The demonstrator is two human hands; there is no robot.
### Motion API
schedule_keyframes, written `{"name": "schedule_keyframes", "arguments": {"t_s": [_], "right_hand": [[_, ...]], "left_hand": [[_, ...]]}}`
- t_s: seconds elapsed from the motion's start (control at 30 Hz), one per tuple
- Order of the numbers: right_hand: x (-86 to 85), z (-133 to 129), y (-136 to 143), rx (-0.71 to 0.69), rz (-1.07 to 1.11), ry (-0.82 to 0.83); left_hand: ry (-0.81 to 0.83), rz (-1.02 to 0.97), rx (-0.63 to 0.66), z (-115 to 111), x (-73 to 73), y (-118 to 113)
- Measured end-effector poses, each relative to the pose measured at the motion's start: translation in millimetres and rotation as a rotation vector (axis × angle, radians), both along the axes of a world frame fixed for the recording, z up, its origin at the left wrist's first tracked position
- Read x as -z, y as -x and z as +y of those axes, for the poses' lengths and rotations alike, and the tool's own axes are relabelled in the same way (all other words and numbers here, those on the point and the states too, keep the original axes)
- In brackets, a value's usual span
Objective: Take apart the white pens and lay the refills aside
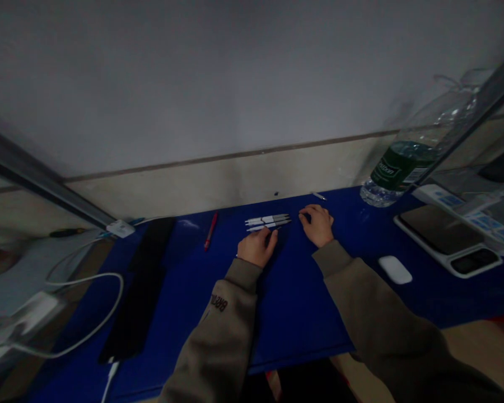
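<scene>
Several white-and-grey pens (267, 218) lie side by side on the blue tabletop (294, 302). My left hand (257, 247) is at the nearest of them, fingers curled against that pen, which they partly cover. A little to the right, my right hand (318, 225) rests low over the table beside the pens' dark ends. Its thumb and forefinger come together in a pinch; anything between them is too small to make out. Apart from the row, a red pen (210, 231) lies to the left. Behind my right hand, a short white pen-like piece (319, 196) lies near the wall.
A large clear bottle with a green label (397, 165) stands at the back right. In front of it are a digital scale (447, 238) and a white rounded case (395, 270). Long black objects (136, 305) and a white cable (120, 296) lie left. The wall (235, 179) closes the back.
</scene>
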State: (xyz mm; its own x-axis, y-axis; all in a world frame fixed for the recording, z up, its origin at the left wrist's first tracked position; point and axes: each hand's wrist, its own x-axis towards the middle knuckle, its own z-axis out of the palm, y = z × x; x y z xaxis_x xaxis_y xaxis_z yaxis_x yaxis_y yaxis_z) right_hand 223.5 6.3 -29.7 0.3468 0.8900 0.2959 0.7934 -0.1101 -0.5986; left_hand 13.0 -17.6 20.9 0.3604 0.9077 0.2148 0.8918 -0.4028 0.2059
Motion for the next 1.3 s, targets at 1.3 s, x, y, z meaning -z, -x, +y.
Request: {"name": "schedule_keyframes", "arguments": {"t_s": [1.3], "right_hand": [[6.4,28.9,-27.3,0.154,-0.294,-0.049]], "left_hand": [[0.085,0.045,0.003,-0.6,0.7,1.6]]}}
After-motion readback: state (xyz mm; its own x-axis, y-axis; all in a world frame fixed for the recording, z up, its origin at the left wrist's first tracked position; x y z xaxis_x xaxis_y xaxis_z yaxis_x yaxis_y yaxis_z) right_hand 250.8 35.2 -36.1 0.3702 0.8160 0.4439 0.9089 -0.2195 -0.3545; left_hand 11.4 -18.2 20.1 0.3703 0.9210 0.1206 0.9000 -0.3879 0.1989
